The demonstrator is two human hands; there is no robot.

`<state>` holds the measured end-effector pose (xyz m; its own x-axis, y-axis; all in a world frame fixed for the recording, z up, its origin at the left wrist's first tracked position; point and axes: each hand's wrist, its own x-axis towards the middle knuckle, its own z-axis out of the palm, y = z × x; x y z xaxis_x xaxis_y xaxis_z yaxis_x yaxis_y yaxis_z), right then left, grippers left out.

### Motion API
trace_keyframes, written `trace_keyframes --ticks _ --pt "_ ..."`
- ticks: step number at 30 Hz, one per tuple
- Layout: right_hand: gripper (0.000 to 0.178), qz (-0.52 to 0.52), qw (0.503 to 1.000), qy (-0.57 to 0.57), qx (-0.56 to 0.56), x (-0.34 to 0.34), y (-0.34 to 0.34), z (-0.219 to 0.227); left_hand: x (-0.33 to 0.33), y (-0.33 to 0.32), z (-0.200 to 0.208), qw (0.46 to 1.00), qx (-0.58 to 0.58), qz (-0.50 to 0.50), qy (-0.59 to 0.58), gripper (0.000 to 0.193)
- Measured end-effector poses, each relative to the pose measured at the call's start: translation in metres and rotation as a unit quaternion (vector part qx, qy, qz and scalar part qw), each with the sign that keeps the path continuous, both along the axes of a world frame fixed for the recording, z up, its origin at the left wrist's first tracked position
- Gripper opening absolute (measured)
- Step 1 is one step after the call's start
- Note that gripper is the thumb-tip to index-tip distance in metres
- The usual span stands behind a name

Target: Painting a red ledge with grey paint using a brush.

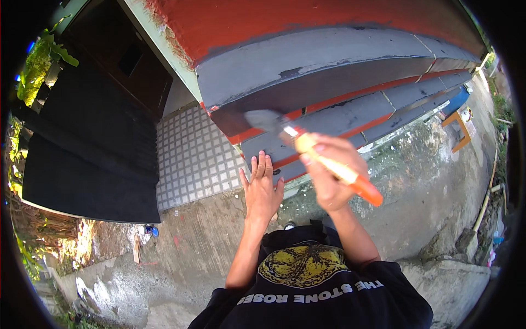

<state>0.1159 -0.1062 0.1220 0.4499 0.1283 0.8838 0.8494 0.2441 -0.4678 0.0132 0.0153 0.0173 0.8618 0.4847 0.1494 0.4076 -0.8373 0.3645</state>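
In my right hand (334,172) is a trowel (331,162) with a pale handle, an orange end and a grey blade, somewhat blurred. The fingers wrap round the handle, and the blade points up and left, in front of the stepped grey wall ledges (329,118). Whether the blade touches the surface, I cannot tell. My left hand (262,189) holds nothing; its fingers stretch out and rest against the near end of the lowest ledge. Red bands run between the grey ledges, and dark patches mark their faces.
A red wall (329,22) rises above the ledges. At left are a tiled floor (192,164) and a large dark panel (93,148). An orange-brown stand (459,131) sits at right by a blue container (459,100). Small blue-lidded cans (152,231) stand on the concrete at lower left.
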Motion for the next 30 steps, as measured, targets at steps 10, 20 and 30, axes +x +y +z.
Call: trace_keyframes --ticks 10,20,30 --pt "0.025 -0.266 0.951 0.071 0.143 0.031 -0.044 -0.009 -0.002 -0.001 -0.004 1.000 -0.004 0.000 -0.017 0.073" --pt "0.025 -0.048 0.996 -0.075 0.018 -0.076 0.039 0.003 -0.007 0.003 -0.053 0.777 -0.526 -0.059 -0.341 0.063" --pt "0.024 -0.084 0.996 0.036 0.006 -0.054 0.018 -0.017 0.000 -0.005 -0.010 1.000 -0.011 0.012 -0.024 0.078"
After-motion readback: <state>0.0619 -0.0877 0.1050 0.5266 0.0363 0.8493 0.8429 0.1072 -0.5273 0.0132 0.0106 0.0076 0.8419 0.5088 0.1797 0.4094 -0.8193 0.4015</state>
